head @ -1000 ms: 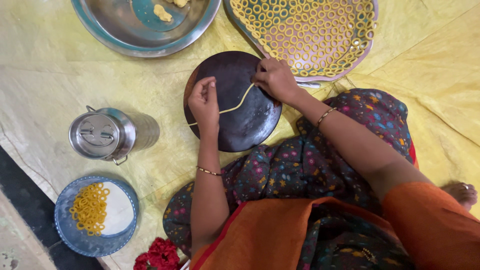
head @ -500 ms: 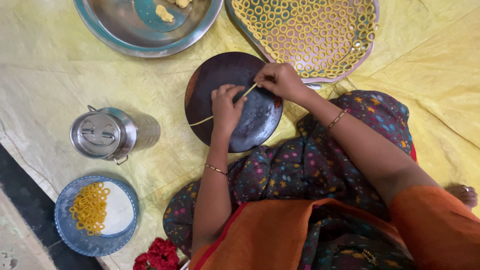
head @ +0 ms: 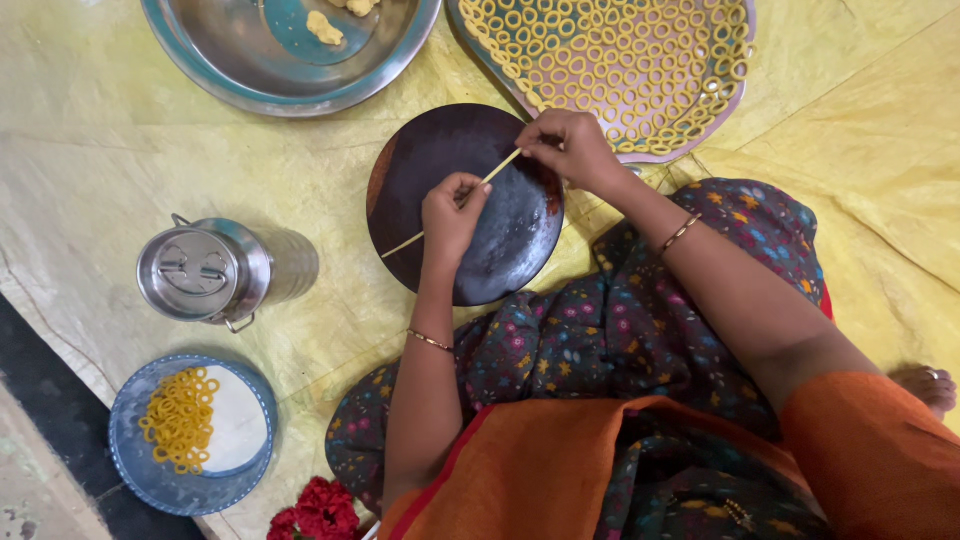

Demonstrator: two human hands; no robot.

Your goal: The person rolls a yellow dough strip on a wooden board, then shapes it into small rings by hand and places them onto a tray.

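Both hands work over a dark round board [head: 500,240] that rests against the person's lap. The left hand [head: 452,215] has its fingers curled shut around the middle of a thin rope of pale dough [head: 497,172], while the right hand [head: 570,148] pinches the rope's upper end between thumb and fingertips, closed tight on it. The rope runs slantwise: its upper part spans the gap between the 2 hands, and its lower tail comes out below the left fingers and lies on the board towards the board's left edge.

Just beyond the right fingers sits a wide flat tray [head: 690,150], nearly filled with small dough rings [head: 610,60] laid side by side. Well beyond the left fingers is a big steel basin [head: 250,75] holding only a few lumps of dough [head: 323,27]. To the outer side of the left hand stands a lidded steel can [head: 215,272], and nearer the body a blue plate [head: 150,470] carries a small heap of deeper yellow rings [head: 180,420].

Judging by the crowded tray and the near-bare basin, most of the shaping looks done; this rope is not yet closed into a ring, and only the scraps in the basin remain
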